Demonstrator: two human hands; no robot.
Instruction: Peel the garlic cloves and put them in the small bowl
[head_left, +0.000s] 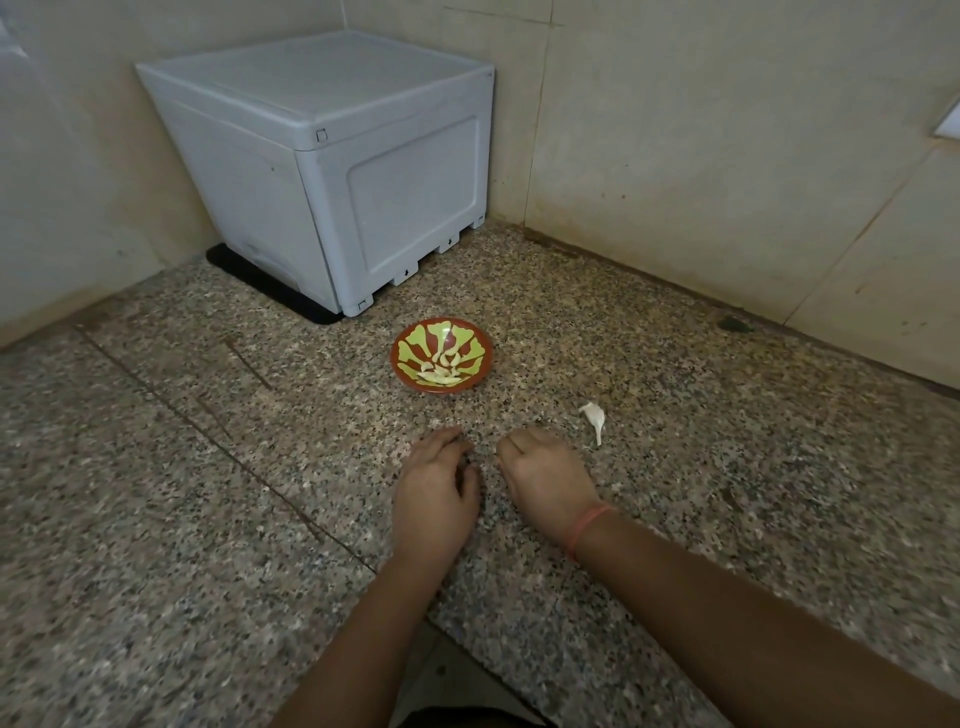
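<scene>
A small red bowl with a green pattern (470, 332) sits on the speckled granite counter and holds several peeled garlic cloves (441, 368). Just in front of it, my left hand (435, 491) rests palm down on the counter with its fingers loosely curled. My right hand (545, 475) lies beside it, fingers curled under into a fist; I see nothing in it, though the palm side is hidden. A white scrap of garlic skin and stem (594, 418) lies on the counter just right of my right hand, untouched.
A light grey plastic box (332, 171) stands on a black mat in the back left corner against the tiled walls. The granite counter (208, 493) has a notch in its front edge between my forearms.
</scene>
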